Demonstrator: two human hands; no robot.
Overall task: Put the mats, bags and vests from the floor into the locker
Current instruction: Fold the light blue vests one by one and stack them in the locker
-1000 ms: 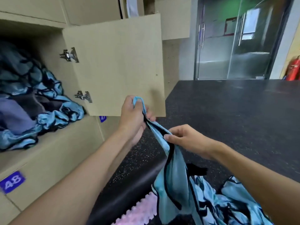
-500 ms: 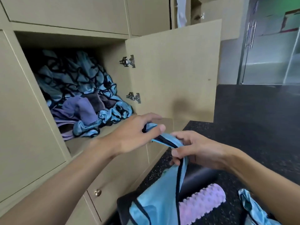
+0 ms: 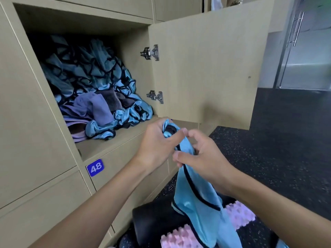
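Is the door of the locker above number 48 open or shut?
Open. The locker door stands swung out to the right, both hinges exposed, and the blue vests piled inside are visible.

Dark speckled floor (image 3: 286, 158) runs to a glass door (image 3: 304, 68) with a steel handle (image 3: 297, 29).

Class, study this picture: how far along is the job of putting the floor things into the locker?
Done: a pile of vests and purple cloths lie in the open locker. In hand: the left hand and right hand grip one blue vest just outside it. Left: a black bundle and pink rollers on the floor.
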